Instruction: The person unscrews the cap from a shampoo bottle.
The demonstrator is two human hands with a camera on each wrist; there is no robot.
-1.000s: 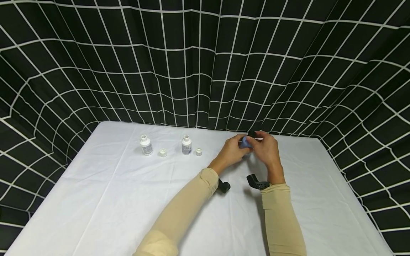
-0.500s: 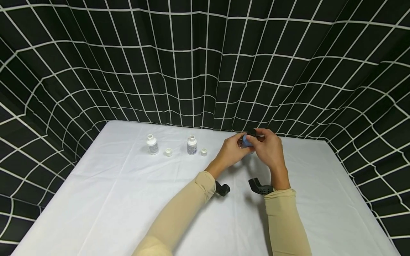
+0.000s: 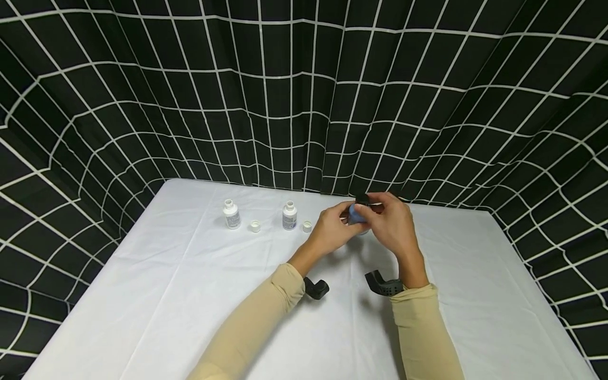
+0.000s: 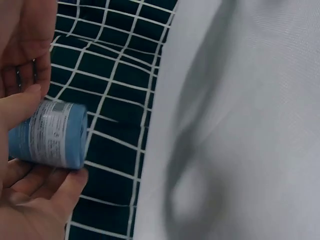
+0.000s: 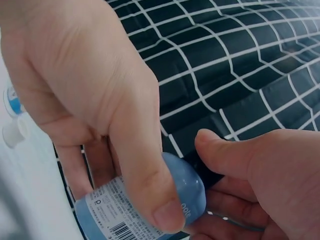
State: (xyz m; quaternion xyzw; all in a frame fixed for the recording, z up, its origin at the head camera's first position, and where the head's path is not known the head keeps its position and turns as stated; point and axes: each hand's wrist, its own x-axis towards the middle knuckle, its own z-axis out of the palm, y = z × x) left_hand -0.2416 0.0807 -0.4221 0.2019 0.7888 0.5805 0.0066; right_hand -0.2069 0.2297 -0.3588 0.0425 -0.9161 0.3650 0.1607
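In the head view, both hands meet around a blue bottle [image 3: 355, 215] with a black cap [image 3: 362, 199], toward the far side of the white table. My left hand [image 3: 331, 228] grips the bottle's body. Fingers and thumb of my right hand [image 3: 392, 221] pinch at the capped end. A white printed label with a barcode wraps the blue bottle [image 5: 117, 212] in the right wrist view, where the black cap [image 5: 202, 167] is partly hidden by fingers. Its base points toward the table in the left wrist view, with the bottle [image 4: 52, 134] held between fingers and thumb.
Left of the hands stand two uncapped white bottles, one farther left [image 3: 231, 215] and one nearer [image 3: 289, 216]. Beside each lies a white cap, the left one [image 3: 255, 226] and the right one [image 3: 307, 227]. A black curtain with white grid lines [image 3: 285, 105] rises behind the table [image 3: 190, 295].
The head view has swung, so the white bottles and caps sit farther right in it. Both hands, with the blue bottle, have come left, closer to the white bottles.
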